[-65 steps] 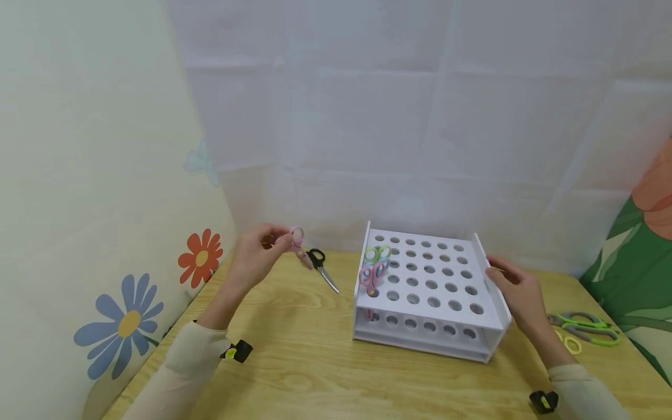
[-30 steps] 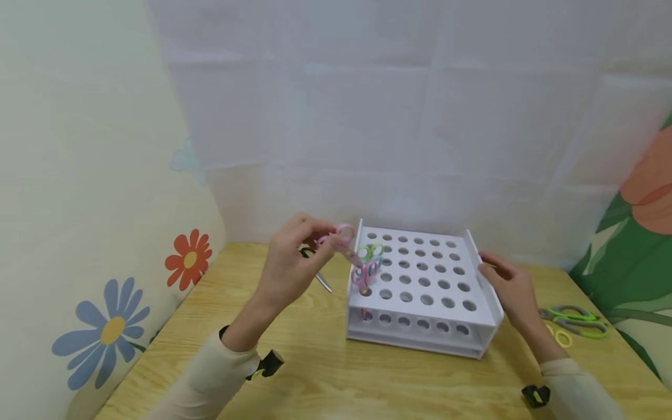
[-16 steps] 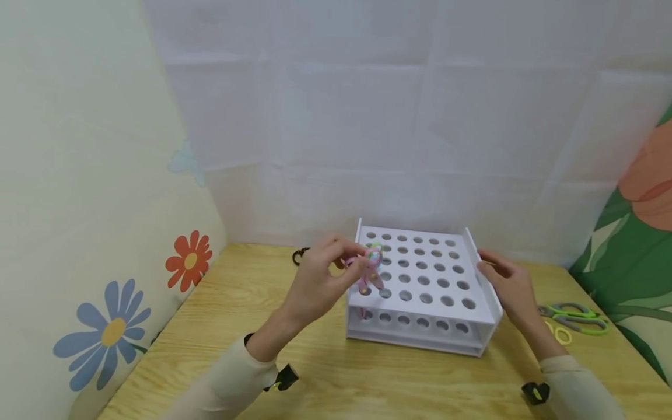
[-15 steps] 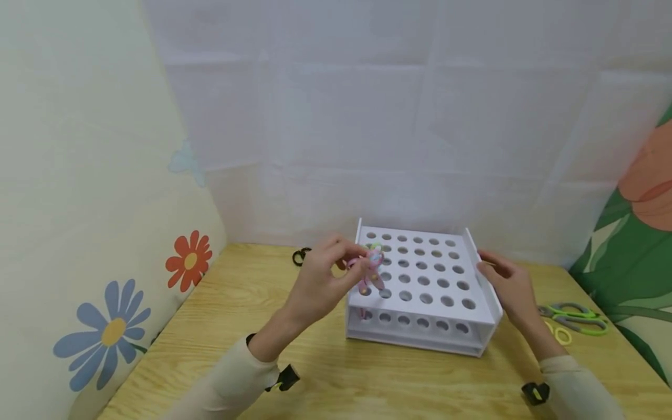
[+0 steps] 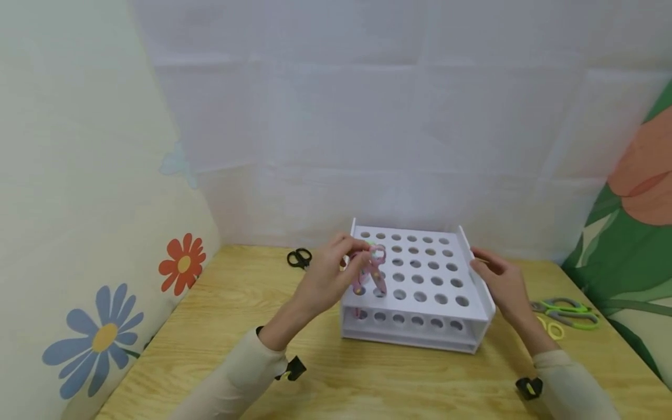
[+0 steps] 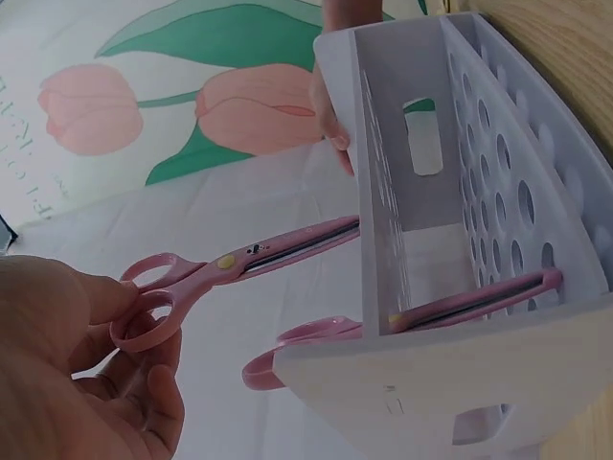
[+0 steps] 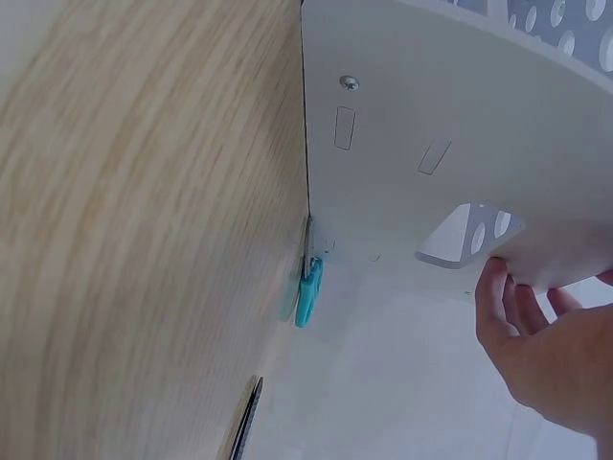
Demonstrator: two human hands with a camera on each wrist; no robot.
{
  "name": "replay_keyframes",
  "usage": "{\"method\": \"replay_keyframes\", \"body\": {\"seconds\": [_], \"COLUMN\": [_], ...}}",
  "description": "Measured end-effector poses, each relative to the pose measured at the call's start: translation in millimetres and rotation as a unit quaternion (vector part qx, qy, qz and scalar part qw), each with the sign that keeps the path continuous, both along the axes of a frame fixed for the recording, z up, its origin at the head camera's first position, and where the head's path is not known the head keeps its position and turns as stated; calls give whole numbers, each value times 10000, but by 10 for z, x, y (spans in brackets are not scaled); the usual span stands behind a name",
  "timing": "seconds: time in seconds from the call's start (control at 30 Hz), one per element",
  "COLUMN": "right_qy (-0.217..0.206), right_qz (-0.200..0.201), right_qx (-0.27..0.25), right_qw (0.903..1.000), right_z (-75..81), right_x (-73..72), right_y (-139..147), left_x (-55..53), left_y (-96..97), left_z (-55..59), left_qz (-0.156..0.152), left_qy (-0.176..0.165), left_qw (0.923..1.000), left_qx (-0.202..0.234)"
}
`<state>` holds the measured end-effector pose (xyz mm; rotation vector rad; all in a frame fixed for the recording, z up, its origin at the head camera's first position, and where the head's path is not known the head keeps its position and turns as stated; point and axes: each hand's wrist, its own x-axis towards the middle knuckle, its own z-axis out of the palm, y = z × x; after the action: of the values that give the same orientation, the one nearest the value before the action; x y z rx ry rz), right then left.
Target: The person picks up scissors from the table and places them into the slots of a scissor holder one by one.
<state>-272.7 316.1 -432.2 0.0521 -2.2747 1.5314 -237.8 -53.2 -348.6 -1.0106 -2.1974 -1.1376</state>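
My left hand (image 5: 331, 277) pinches a pair of pink scissors (image 6: 196, 278) by the finger loops. In the head view its blades point down over the front left of a white holed rack (image 5: 420, 308), at the second hole of the front row. The left wrist view has the blade end at the top board, its tip hidden behind the edge. Another pair of pink scissors (image 6: 479, 295) stands through the rack's corner hole. Green-handled scissors behind it are mostly covered by the hand. My right hand (image 5: 501, 286) grips the rack's right side panel (image 7: 412, 172).
Black-handled scissors (image 5: 299, 258) lie on the table left of the rack. To the right lie green-and-grey scissors (image 5: 569, 318) and a yellow-handled pair (image 5: 555, 331). Teal-handled scissors (image 7: 309, 292) and dark blades (image 7: 247, 417) show beyond the rack in the right wrist view.
My left hand has carried the pink scissors from near the black scissors rightward to the rack's front left, turning the blades downward. My right hand has stayed on the side panel.
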Motion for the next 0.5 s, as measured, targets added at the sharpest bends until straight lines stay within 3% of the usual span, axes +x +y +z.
{"method": "replay_keyframes", "body": {"seconds": [0.33,0.5], "right_qy": [-52,-38], "right_qz": [-7,-29], "right_qx": [50,166], "right_qw": [10000,9999], "right_z": [33,17], "right_x": [-6,-2], "right_y": [13,1], "left_x": [-60,-36], "left_y": [46,87], "left_z": [-58,-122], "left_qz": [276,226], "left_qy": [-92,-227], "left_qw": [9990,9979], "left_qx": [-327,-563]}}
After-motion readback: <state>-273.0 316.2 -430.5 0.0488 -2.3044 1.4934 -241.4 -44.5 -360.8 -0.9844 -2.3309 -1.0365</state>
